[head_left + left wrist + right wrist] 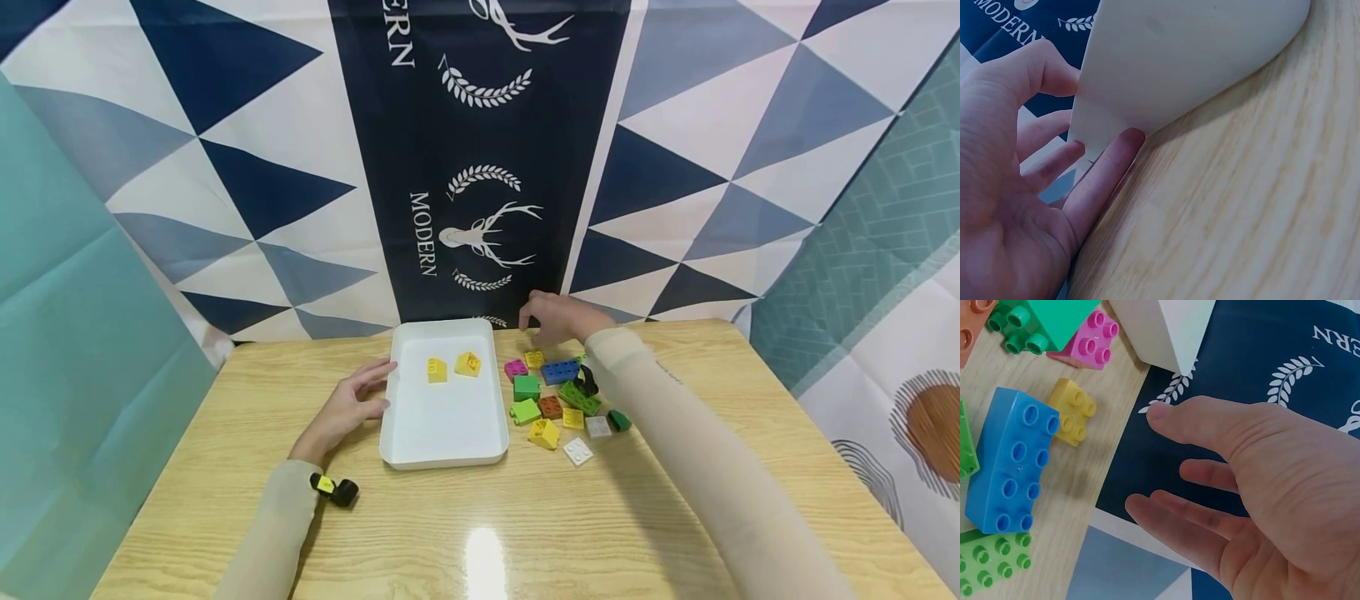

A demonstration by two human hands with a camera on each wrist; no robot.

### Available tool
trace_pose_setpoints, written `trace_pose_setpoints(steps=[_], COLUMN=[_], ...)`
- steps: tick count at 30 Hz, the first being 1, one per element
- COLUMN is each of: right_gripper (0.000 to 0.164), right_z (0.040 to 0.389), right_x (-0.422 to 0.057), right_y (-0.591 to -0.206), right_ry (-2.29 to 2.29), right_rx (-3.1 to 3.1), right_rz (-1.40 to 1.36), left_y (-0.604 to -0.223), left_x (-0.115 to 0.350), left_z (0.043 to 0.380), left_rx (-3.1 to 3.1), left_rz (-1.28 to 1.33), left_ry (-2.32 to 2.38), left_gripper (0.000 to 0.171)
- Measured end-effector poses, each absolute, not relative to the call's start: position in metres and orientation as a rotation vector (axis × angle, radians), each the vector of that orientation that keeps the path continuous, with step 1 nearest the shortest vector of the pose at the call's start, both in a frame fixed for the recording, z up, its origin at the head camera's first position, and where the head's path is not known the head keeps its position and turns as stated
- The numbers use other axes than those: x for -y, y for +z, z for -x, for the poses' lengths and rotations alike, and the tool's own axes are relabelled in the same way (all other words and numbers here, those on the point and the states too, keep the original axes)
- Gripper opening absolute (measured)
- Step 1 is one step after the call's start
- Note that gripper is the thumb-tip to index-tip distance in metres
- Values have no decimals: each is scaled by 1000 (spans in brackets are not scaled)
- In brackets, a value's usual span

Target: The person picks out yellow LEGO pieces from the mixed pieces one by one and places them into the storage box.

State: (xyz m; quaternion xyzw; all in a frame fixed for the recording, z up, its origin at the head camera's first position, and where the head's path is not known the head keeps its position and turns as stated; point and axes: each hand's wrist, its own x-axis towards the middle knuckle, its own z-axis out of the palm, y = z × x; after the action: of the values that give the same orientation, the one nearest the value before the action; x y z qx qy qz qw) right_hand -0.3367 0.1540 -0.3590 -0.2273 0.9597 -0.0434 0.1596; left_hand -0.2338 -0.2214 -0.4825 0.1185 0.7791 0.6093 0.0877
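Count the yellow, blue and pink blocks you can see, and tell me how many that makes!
Yellow blocks: 5 (2 in the white tray, 3 on the table)
Blue block: 1
Pink block: 1
Total: 7

"MODERN" (423, 235) can be read in full, in white capitals set sideways, on the dark blue panel (487, 137) behind the worktop (360, 542), beside a white deer head (480, 237) between leafy sprigs (483, 177). Above it, a second, cut-off lettering (399, 35) shows "ERN". The yellow tag (325, 484) on the left wrist's strap is too small to read.
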Motion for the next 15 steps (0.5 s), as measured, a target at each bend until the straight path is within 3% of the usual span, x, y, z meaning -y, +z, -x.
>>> trace_pose_setpoints(steps=[15], right_gripper=[39], right_z=[328], right_x=[-151], right_y=[-379], right_ry=[-146], right_rx=[-2699], right_rz=[629], left_y=[-481], left_x=[221], left_z=[233], left_rx=[-2326], left_rz=[-333], left_ry=[1812], left_gripper=[67])
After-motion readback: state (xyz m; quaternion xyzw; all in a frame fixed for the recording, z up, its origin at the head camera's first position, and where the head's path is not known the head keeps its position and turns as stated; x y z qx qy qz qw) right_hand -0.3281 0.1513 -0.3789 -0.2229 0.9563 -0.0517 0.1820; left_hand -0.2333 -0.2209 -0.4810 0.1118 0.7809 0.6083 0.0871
